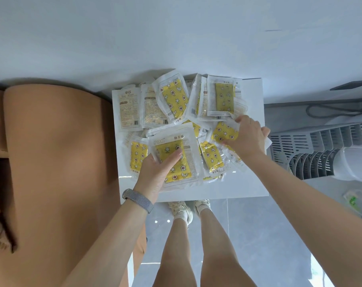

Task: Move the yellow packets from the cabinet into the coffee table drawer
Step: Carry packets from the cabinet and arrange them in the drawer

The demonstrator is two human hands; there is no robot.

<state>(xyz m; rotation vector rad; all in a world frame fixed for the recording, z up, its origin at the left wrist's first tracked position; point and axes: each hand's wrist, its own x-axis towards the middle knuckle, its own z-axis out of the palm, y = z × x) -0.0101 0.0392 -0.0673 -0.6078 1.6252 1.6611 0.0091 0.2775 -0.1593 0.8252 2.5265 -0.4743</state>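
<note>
Bright even daylight, soft shadows, glare on glossy floor tiles (162, 221), wide-angle bending at edges

The packet (173, 160) at the cabinet top's (227, 189) near edge carries a header of Chinese characters, too blurred to read. The packet (129, 108) at the far left corner shows a short printed title, small text blocks and a barcode, none legible.
</note>
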